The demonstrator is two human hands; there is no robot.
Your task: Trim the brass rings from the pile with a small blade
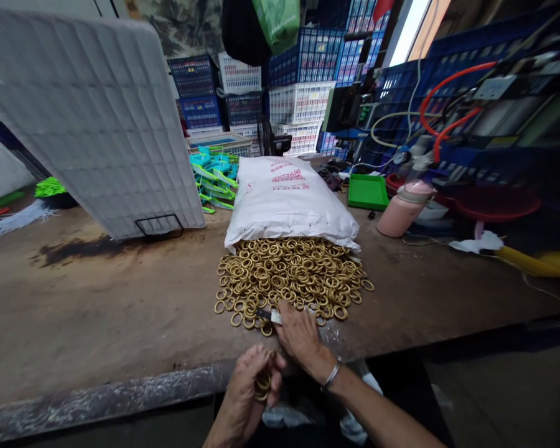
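A heap of gold-coloured rings spills onto the table from under a white printed sack. My left hand is just off the table's front edge, with its fingers curled round a few gold rings. At the near side of the heap, my right hand is closed on a small tool with a dark narrow end and a white part; its exact kind is unclear. The tool's dark end points left over the rings. A silver bangle circles my right wrist.
On the left stands a large white quilted panel in a wire stand. Green and blue plastic pieces lie behind. To the right are a green tray, a pink bottle and a machine with orange hoses. Stacked crates line the back.
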